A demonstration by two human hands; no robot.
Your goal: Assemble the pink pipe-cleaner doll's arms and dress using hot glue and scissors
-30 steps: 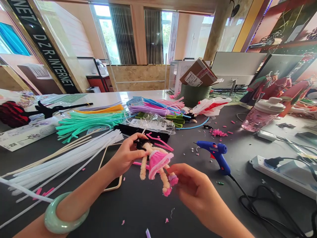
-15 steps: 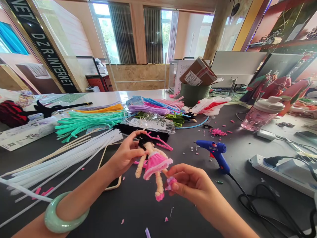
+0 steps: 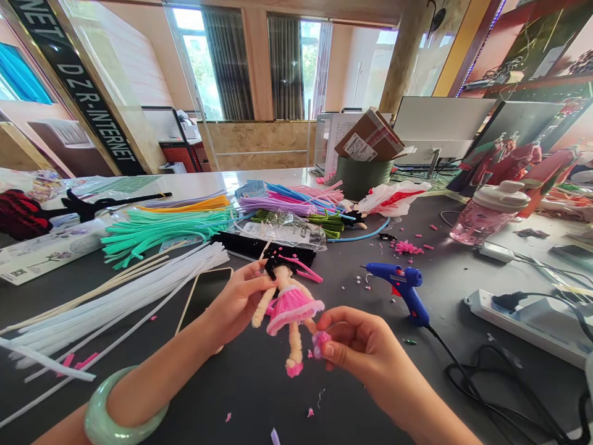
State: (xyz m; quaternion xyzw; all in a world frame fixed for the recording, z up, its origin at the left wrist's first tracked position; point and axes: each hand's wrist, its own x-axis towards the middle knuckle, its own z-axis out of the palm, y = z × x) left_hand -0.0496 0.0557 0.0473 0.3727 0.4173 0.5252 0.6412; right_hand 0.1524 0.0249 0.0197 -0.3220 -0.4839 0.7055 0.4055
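A small doll [image 3: 288,312] of fuzzy pipe cleaners, with black hair, cream limbs and a pink skirt, is held up over the dark table. My left hand [image 3: 241,290] is closed on it, fingers and thumb pinching beside the head and shoulder. Near the skirt's right hem, my right hand [image 3: 354,343] pinches a pink and lilac fuzzy piece [image 3: 320,343] between thumb and fingers. One leg of the doll reaches toward these fingers; whether the piece is joined to it I cannot tell. The other leg hangs down, ending in a pink foot [image 3: 294,369].
A blue glue gun [image 3: 402,285] lies to the right, its cord trailing to the front. White pipe cleaners [image 3: 152,303] and green ones [image 3: 171,232] spread at left. A phone [image 3: 204,296] lies under my left arm. Farther right are a pink bottle [image 3: 486,216] and a power strip [image 3: 523,327].
The doll's head and upper body have shifted slightly right and down with my left hand. My right hand keeps its pinch and has barely moved.
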